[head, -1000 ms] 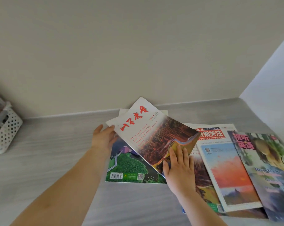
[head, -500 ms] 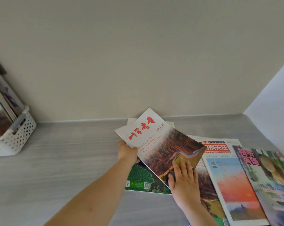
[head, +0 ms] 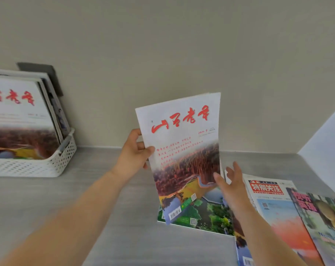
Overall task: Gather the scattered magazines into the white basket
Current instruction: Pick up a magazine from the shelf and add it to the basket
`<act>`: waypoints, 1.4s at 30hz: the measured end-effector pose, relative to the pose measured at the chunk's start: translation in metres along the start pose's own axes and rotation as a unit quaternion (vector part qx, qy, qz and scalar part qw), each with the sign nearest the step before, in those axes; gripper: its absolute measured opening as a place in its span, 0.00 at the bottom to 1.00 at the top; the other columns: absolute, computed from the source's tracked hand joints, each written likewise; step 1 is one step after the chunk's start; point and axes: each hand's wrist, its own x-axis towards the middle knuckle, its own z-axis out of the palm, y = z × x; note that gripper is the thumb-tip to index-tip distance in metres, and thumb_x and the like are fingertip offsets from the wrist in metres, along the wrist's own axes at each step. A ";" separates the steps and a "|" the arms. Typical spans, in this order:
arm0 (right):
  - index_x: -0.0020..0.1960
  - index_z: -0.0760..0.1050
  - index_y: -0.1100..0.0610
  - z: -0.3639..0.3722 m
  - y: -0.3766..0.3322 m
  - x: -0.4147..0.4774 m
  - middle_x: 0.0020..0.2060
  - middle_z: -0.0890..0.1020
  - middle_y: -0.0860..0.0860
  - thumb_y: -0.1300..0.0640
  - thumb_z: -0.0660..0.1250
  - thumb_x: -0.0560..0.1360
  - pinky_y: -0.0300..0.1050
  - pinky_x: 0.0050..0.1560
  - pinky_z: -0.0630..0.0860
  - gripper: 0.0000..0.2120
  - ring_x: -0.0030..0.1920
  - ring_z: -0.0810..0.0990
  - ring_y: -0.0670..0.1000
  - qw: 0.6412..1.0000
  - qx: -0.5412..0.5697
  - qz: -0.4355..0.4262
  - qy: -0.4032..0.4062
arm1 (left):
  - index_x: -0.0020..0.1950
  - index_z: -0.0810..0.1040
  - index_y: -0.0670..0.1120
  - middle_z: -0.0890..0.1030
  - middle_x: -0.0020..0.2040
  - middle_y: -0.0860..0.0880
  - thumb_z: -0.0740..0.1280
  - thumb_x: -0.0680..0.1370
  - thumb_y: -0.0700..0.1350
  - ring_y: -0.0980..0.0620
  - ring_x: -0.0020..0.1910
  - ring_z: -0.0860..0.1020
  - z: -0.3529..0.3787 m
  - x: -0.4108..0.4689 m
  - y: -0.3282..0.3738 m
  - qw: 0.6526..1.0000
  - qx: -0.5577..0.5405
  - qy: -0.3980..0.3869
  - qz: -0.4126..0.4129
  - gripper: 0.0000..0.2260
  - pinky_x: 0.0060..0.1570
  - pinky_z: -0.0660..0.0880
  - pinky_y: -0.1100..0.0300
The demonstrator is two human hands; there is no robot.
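White-covered, the red-titled magazine (head: 182,150) stands upright above the grey table (head: 105,208). The left hand (head: 133,152) grips its left edge, thumb on the cover. By its lower right corner the right hand (head: 231,186) is spread, fingers straight, holding nothing. Beneath lies a green magazine (head: 207,214). A red-banner magazine (head: 278,208) and a pink-titled magazine (head: 324,217) overlap toward the table's right edge. At the left end, by the back edge, the white basket (head: 47,167) holds leaning magazines (head: 18,116).

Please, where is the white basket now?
In the head view the white basket stands at the far left of the grey table, by the wall, with magazines inside it, well left of the left hand holding another magazine.
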 end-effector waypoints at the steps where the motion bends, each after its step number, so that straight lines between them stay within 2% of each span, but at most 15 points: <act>1: 0.73 0.47 0.55 0.003 -0.013 -0.002 0.71 0.65 0.54 0.56 0.63 0.75 0.41 0.57 0.70 0.34 0.61 0.73 0.55 0.999 0.036 0.003 -0.024 | 0.47 0.64 0.52 0.78 0.38 0.51 0.60 0.75 0.31 0.65 0.26 0.78 -0.014 -0.003 0.005 1.000 -0.001 0.000 0.016 0.15 0.18 0.68 0.70; 3: 0.73 0.47 0.55 0.011 -0.035 -0.006 0.66 0.71 0.55 0.56 0.62 0.75 0.47 0.64 0.64 0.33 0.65 0.70 0.55 0.997 0.064 0.000 -0.043 | 0.44 0.65 0.52 0.78 0.38 0.50 0.60 0.75 0.31 0.66 0.27 0.78 -0.043 -0.010 0.014 0.999 -0.004 -0.001 0.043 0.15 0.18 0.68 0.70; 6: 0.73 0.50 0.55 0.030 -0.066 -0.017 0.59 0.74 0.53 0.57 0.62 0.75 0.47 0.60 0.65 0.32 0.61 0.72 0.53 0.996 0.072 -0.019 -0.051 | 0.42 0.65 0.52 0.79 0.38 0.50 0.60 0.75 0.31 0.65 0.26 0.78 -0.086 -0.020 0.026 0.998 0.001 0.006 0.063 0.15 0.18 0.68 0.70; 8: 0.70 0.57 0.55 0.047 -0.088 -0.029 0.56 0.74 0.53 0.59 0.62 0.75 0.44 0.54 0.68 0.26 0.53 0.74 0.51 0.991 0.088 -0.032 -0.093 | 0.42 0.65 0.53 0.79 0.39 0.52 0.60 0.76 0.33 0.63 0.29 0.79 -0.115 -0.025 0.034 0.998 0.009 0.011 0.066 0.15 0.19 0.67 0.70; 11: 0.50 0.72 0.54 0.080 -0.117 -0.044 0.50 0.78 0.55 0.60 0.63 0.74 0.46 0.49 0.73 0.05 0.46 0.77 0.50 0.989 0.060 -0.049 -0.127 | 0.43 0.65 0.53 0.79 0.42 0.53 0.60 0.76 0.34 0.57 0.38 0.78 -0.158 -0.030 0.043 0.997 0.022 0.028 0.070 0.13 0.23 0.71 0.71; 13: 0.41 0.75 0.55 0.107 -0.133 -0.050 0.47 0.80 0.56 0.62 0.64 0.73 0.50 0.52 0.74 0.04 0.46 0.78 0.55 0.991 0.044 -0.065 -0.112 | 0.47 0.64 0.50 0.79 0.49 0.49 0.60 0.76 0.35 0.51 0.46 0.77 -0.188 -0.031 0.048 0.996 0.038 0.055 0.067 0.10 0.36 0.79 0.60; 16: 0.45 0.78 0.62 0.156 -0.158 -0.060 0.44 0.80 0.56 0.64 0.66 0.72 0.42 0.40 0.73 0.04 0.40 0.78 0.51 0.991 0.032 -0.096 -0.085 | 0.55 0.63 0.48 0.78 0.59 0.44 0.59 0.77 0.37 0.46 0.57 0.76 -0.237 -0.029 0.045 0.991 0.071 0.104 0.046 0.10 0.53 0.76 0.47; 19: 0.43 0.80 0.67 0.210 -0.184 -0.063 0.36 0.81 0.52 0.65 0.67 0.71 0.28 0.29 0.68 0.05 0.27 0.75 0.35 0.988 0.020 -0.138 -0.069 | 0.55 0.63 0.47 0.78 0.59 0.42 0.59 0.77 0.36 0.43 0.59 0.76 -0.291 -0.019 0.033 0.984 0.072 0.155 0.054 0.11 0.48 0.76 0.50; 21: 0.37 0.80 0.65 0.245 -0.202 -0.064 0.28 0.80 0.49 0.65 0.68 0.70 0.27 0.24 0.64 0.05 0.20 0.70 0.32 0.986 0.016 -0.151 -0.066 | 0.52 0.63 0.47 0.78 0.56 0.42 0.59 0.77 0.35 0.42 0.56 0.77 -0.326 -0.009 0.027 0.975 0.075 0.199 0.072 0.10 0.45 0.75 0.51; 24: 0.42 0.80 0.65 0.291 -0.229 -0.067 0.34 0.79 0.54 0.63 0.68 0.70 0.32 0.32 0.69 0.06 0.26 0.73 0.36 0.982 0.007 -0.176 -0.066 | 0.54 0.66 0.43 0.77 0.51 0.44 0.61 0.76 0.35 0.46 0.49 0.75 -0.373 0.008 0.023 0.959 0.072 0.257 0.099 0.09 0.40 0.74 0.56; 27: 0.45 0.80 0.65 0.326 -0.251 -0.072 0.39 0.82 0.59 0.62 0.67 0.71 0.45 0.44 0.74 0.07 0.39 0.78 0.54 0.982 -0.002 -0.181 -0.058 | 0.54 0.68 0.42 0.78 0.51 0.44 0.62 0.75 0.36 0.49 0.49 0.75 -0.410 0.027 0.016 0.952 0.070 0.282 0.099 0.09 0.49 0.75 0.50; 29: 0.47 0.80 0.64 0.346 -0.259 -0.070 0.43 0.84 0.61 0.61 0.66 0.71 0.49 0.48 0.76 0.08 0.44 0.81 0.59 0.983 -0.013 -0.175 -0.053 | 0.50 0.67 0.44 0.79 0.55 0.39 0.63 0.75 0.36 0.49 0.49 0.75 -0.426 0.040 0.009 0.952 0.067 0.286 0.090 0.08 0.51 0.74 0.49; 33: 0.47 0.79 0.65 0.380 -0.261 -0.059 0.44 0.83 0.61 0.60 0.65 0.73 0.48 0.47 0.76 0.09 0.43 0.80 0.58 0.988 -0.017 -0.147 -0.046 | 0.48 0.66 0.44 0.79 0.55 0.39 0.63 0.75 0.36 0.50 0.48 0.75 -0.443 0.061 -0.009 0.953 0.077 0.283 0.072 0.07 0.42 0.75 0.56; 39: 0.45 0.78 0.64 0.413 -0.268 -0.048 0.41 0.82 0.60 0.60 0.64 0.73 0.60 0.52 0.78 0.08 0.47 0.81 0.63 0.991 0.021 -0.123 -0.050 | 0.49 0.68 0.45 0.77 0.51 0.43 0.63 0.75 0.36 0.50 0.44 0.75 -0.463 0.080 -0.043 0.949 0.082 0.301 0.048 0.08 0.48 0.75 0.52; 42: 0.44 0.77 0.67 0.422 -0.270 -0.046 0.42 0.83 0.64 0.60 0.64 0.73 0.62 0.51 0.78 0.09 0.44 0.82 0.63 0.990 0.029 -0.120 -0.064 | 0.40 0.67 0.51 0.75 0.47 0.47 0.63 0.75 0.35 0.57 0.38 0.75 -0.473 0.089 -0.044 0.944 0.072 0.315 0.073 0.12 0.34 0.75 0.69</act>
